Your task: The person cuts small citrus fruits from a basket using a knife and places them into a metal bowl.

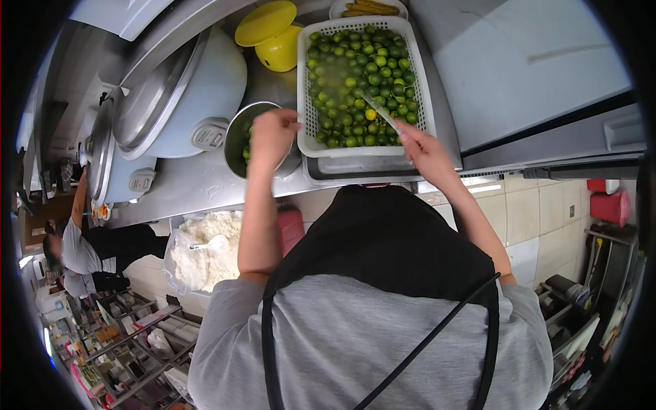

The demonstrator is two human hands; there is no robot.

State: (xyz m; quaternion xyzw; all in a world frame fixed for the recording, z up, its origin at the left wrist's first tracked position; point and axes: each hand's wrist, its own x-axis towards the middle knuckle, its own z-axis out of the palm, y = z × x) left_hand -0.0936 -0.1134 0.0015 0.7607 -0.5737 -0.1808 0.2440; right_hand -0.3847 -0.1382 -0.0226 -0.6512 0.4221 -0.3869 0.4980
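Observation:
My right hand (425, 154) is closed on the handle of a knife (383, 113), whose blade points up and left over the green limes (359, 68). The limes fill a white perforated basket (304, 96), and one yellow fruit (371, 114) shows among them. Over the rim of a round metal pot (235, 130) with limes inside is my left hand (273, 137). Its fingers are bent and blurred near the basket's left wall, and whether they hold anything cannot be made out.
A yellow lidded container (277, 51) stands behind the pot. Large rice cookers (198, 96) line the left side. Below the counter edge sits a tub of white material (212, 249) with a scoop. Another person (116, 242) stands at far left. A plate (335, 8) lies behind the basket.

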